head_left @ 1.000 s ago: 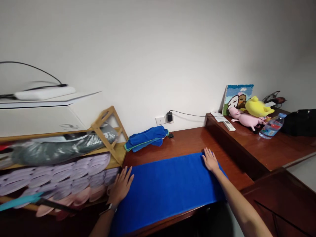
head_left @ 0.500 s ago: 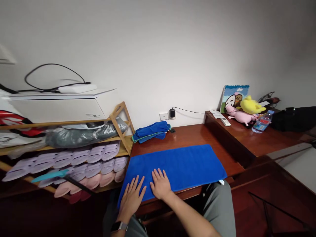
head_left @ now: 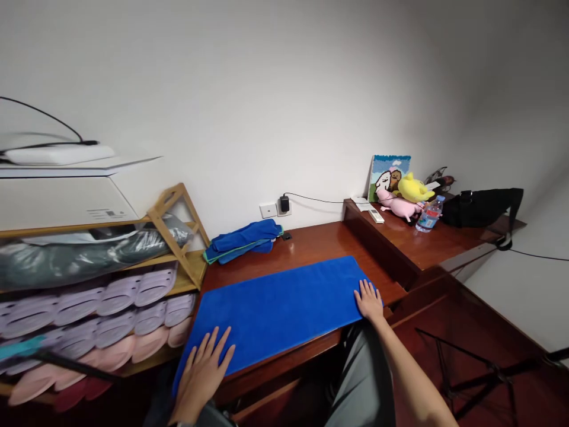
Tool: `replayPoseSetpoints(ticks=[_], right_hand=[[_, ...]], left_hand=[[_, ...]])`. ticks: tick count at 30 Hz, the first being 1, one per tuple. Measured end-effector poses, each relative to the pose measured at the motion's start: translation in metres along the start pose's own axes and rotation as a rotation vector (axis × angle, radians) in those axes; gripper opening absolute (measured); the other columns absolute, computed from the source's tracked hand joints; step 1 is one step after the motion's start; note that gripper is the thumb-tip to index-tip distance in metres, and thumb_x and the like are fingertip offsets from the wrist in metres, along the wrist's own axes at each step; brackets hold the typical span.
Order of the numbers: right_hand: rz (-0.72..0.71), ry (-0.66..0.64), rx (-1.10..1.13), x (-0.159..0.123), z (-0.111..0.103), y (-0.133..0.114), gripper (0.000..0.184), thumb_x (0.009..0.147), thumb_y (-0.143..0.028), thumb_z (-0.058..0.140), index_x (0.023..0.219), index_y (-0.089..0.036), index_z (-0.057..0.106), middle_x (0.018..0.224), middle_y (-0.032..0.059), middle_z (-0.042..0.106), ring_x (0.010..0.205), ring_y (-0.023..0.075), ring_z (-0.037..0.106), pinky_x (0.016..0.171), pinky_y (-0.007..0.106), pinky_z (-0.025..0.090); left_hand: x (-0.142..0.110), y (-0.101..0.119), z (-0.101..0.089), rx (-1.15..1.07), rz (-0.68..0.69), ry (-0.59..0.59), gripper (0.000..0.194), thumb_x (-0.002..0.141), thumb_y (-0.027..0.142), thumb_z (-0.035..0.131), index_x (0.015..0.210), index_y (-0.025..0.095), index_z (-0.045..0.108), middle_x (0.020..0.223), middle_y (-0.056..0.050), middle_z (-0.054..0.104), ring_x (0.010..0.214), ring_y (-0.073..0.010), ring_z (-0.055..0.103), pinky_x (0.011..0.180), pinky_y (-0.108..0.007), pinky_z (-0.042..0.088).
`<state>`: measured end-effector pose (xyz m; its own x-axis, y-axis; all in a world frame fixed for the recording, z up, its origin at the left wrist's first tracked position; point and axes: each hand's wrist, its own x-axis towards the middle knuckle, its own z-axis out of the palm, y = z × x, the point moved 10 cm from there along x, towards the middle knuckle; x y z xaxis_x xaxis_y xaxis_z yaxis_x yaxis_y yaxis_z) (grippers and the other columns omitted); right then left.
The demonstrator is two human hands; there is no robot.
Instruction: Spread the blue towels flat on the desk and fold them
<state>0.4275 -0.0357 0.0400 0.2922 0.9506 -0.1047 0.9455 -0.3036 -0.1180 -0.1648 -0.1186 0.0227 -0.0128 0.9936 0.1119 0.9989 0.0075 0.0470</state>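
A blue towel (head_left: 284, 308) lies spread flat on the reddish-brown wooden desk (head_left: 311, 243), its near left corner hanging towards the desk's front edge. On the towel's left end rests my left hand (head_left: 202, 370), fingers stretched and apart. My right hand (head_left: 369, 301) lies palm down at the towel's near right corner, its fingers extended too. Neither hand holds anything. Behind the towel, against the wall, sits a pile of folded blue cloths (head_left: 244, 240) with green edging.
At left stands a wooden rack (head_left: 180, 261) with lilac slippers (head_left: 155, 284) and a white box (head_left: 66, 198). A raised desk part (head_left: 413, 246) at right bears plush toys (head_left: 413, 188), a water bottle (head_left: 430, 214) and a black bag (head_left: 478, 207). A charger (head_left: 284, 203) is plugged into the wall.
My right hand has slid from the towel's left middle to its right corner. My left hand stays on the left end. The view has turned right.
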Motion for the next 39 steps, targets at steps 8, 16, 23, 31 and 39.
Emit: replayPoseSetpoints(ticks=[8, 16, 23, 31, 39], right_hand=[[-0.173, 0.177, 0.048, 0.003, -0.031, -0.054, 0.06, 0.11, -0.046, 0.031, 0.16, -0.021, 0.054, 0.169, 0.0104, 0.045, 0.156, 0.0295, 0.038, 0.13, 0.047, 0.022], [-0.716, -0.019, 0.249, -0.056, -0.004, -0.295, 0.064, 0.111, -0.051, 0.032, 0.167, -0.022, 0.04, 0.174, 0.0065, 0.036, 0.163, 0.026, 0.025, 0.134, 0.047, 0.016], [-0.67, -0.063, 0.232, -0.02, 0.019, -0.309, 0.069, 0.111, -0.058, 0.024, 0.171, -0.025, 0.029, 0.177, 0.0048, 0.025, 0.166, 0.0241, 0.015, 0.134, 0.051, 0.009], [-0.129, -0.024, 0.051, 0.125, 0.004, -0.094, 0.07, 0.111, -0.057, 0.014, 0.173, -0.023, 0.018, 0.18, 0.0033, 0.015, 0.167, 0.0223, 0.01, 0.133, 0.046, 0.004], [-0.03, -0.041, 0.048, 0.149, 0.003, -0.04, 0.075, 0.11, -0.056, 0.01, 0.174, -0.017, 0.011, 0.181, 0.0013, 0.009, 0.167, 0.0213, 0.006, 0.134, 0.044, 0.005]], left_hand=[[0.034, -0.005, -0.042, -0.095, -0.031, 0.11, 0.06, 0.102, 0.052, 0.038, 0.146, 0.024, 0.065, 0.16, -0.011, 0.06, 0.144, -0.0293, 0.058, 0.12, -0.048, 0.045], [0.11, 0.029, -0.028, -0.06, 0.048, 0.048, 0.063, 0.102, 0.05, 0.039, 0.157, 0.024, 0.053, 0.168, -0.012, 0.049, 0.158, -0.0301, 0.042, 0.131, -0.053, 0.029], [0.115, -0.029, 0.0, 0.011, -0.069, 0.018, 0.073, 0.099, 0.057, 0.036, 0.164, 0.023, 0.043, 0.174, -0.014, 0.038, 0.161, -0.0336, 0.034, 0.13, -0.059, 0.027], [0.107, -0.024, 0.002, 0.083, 0.121, 0.018, 0.056, 0.098, 0.048, 0.039, 0.145, 0.035, 0.067, 0.171, -0.004, 0.046, 0.162, -0.0408, 0.028, 0.127, -0.069, 0.025], [0.121, -0.038, -0.006, 0.099, -0.12, 0.025, 0.076, 0.098, 0.059, 0.036, 0.165, 0.024, 0.04, 0.171, -0.019, 0.043, 0.153, -0.0385, 0.046, 0.121, -0.062, 0.037]])
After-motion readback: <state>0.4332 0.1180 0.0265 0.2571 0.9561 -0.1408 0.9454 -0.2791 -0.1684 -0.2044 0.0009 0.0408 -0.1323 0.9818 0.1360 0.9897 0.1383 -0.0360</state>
